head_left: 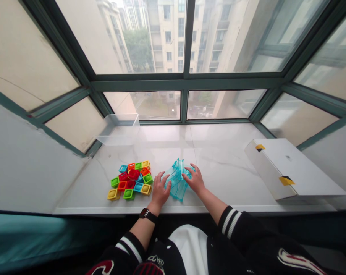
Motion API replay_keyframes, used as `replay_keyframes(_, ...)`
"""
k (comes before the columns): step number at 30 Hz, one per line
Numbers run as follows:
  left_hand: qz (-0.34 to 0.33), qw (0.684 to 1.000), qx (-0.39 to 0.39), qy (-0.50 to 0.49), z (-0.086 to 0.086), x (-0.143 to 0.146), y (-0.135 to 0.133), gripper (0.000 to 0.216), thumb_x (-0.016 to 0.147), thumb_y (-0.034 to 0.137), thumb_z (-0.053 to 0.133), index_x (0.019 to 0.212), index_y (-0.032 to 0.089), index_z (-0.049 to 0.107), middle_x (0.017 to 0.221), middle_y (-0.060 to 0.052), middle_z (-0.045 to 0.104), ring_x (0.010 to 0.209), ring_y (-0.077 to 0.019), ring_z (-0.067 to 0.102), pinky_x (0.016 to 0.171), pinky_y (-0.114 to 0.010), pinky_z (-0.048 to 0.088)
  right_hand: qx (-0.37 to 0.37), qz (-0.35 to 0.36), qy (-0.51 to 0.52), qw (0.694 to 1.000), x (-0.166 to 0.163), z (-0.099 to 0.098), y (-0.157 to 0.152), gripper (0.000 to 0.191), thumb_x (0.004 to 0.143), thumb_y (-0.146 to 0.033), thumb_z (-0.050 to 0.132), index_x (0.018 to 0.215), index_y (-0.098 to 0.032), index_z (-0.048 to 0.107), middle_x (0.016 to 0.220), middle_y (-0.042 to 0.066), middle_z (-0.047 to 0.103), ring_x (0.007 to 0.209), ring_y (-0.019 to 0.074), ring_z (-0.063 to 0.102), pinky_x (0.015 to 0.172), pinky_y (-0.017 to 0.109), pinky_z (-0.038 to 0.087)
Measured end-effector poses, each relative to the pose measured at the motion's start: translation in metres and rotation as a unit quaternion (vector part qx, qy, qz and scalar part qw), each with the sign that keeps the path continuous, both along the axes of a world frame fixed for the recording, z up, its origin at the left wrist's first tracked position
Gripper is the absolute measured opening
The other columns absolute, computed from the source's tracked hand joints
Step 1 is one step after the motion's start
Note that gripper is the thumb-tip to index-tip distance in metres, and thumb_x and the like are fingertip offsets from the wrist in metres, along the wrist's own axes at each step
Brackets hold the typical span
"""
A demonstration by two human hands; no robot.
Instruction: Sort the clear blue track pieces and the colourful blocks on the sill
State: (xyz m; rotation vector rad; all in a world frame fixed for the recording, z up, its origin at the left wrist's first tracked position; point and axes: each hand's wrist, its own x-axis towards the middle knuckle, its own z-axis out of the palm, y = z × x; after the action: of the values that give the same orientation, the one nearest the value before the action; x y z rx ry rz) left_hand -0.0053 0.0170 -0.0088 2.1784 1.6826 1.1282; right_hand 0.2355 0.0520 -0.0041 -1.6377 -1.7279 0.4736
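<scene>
Several see-through turquoise plastic pieces (178, 190) lie heaped on the white marble-look sill in front of me. My left hand (160, 189) rests at the heap's left side, fingers spread and touching its edge. From the right, my right hand (194, 178) reaches over the heap with its fingers apart, its fingertips on or just above the pieces. I cannot tell exact contact there. Left of my left hand lies a cluster of toy blocks (130, 184) in red, orange, yellow, green and blue. One red block (133, 174) sits on top of others.
A clear plastic bin (120, 140) stands at the back left by the window. A white box (301, 168) with yellow and black tabs lies at the right. The sill's front edge (241, 209) runs close before my body, and window frames (219, 84) rise behind.
</scene>
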Motion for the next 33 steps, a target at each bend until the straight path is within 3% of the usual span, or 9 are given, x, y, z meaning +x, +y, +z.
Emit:
replay_keyframes(4, 0.021, 0.998, 0.01, -0.058, -0.01, -0.009, 0.003, 0.032, 0.103, 0.036, 0.053, 0.13, 0.024, 0.065, 0.146, -0.014, 0.058, 0.141, -0.0308, 0.053, 0.119, -0.055, 0.046, -0.011, 0.007, 0.017, 1.0, -0.003, -0.002, 0.003, 0.044, 0.091, -0.051, 0.069, 0.128, -0.029, 0.075, 0.15, 0.013, 0.052, 0.143, 0.0346, 0.049, 0.122, 0.054, 0.041)
replay_keyframes(10, 0.011, 0.998, -0.003, -0.064, -0.019, -0.025, 0.007, 0.035, 0.102, 0.037, 0.055, 0.133, 0.022, 0.061, 0.145, -0.014, 0.06, 0.139, -0.0303, 0.056, 0.12, -0.054, 0.046, -0.021, 0.028, 0.029, 0.999, -0.007, -0.002, 0.002, 0.043, 0.092, -0.048, 0.069, 0.13, -0.029, 0.074, 0.148, 0.012, 0.052, 0.144, 0.0329, 0.048, 0.122, 0.051, 0.041)
replay_keyframes(21, 0.065, 0.995, -0.015, -0.072, -0.02, -0.068, 0.02, 0.035, 0.102, 0.041, 0.053, 0.129, 0.021, 0.064, 0.143, -0.015, 0.062, 0.139, -0.0299, 0.056, 0.121, -0.053, 0.045, -0.028, 0.055, 0.012, 0.998, -0.056, -0.006, 0.003, 0.05, 0.094, -0.05, 0.068, 0.14, -0.03, 0.068, 0.148, 0.013, 0.05, 0.144, 0.0346, 0.045, 0.122, 0.054, 0.041)
replay_keyframes(26, 0.127, 0.987, -0.003, -0.095, -0.025, -0.068, 0.024, 0.032, 0.105, 0.036, 0.042, 0.117, 0.02, 0.067, 0.134, -0.014, 0.065, 0.135, -0.0283, 0.059, 0.12, -0.051, 0.046, -0.032, 0.059, 0.022, 0.997, -0.068, -0.002, 0.009, 0.05, 0.09, -0.047, 0.072, 0.137, -0.03, 0.067, 0.15, 0.012, 0.05, 0.144, 0.0353, 0.046, 0.121, 0.056, 0.043)
replay_keyframes(33, 0.127, 0.988, 0.01, -0.086, -0.025, -0.066, 0.024, 0.029, 0.102, 0.037, 0.046, 0.117, 0.02, 0.065, 0.13, -0.014, 0.066, 0.13, -0.0291, 0.061, 0.117, -0.051, 0.048, -0.014, 0.059, 0.036, 0.997, -0.058, 0.002, 0.005, 0.05, 0.086, -0.047, 0.074, 0.131, -0.025, 0.066, 0.159, 0.015, 0.04, 0.151, 0.0361, 0.04, 0.121, 0.055, 0.042)
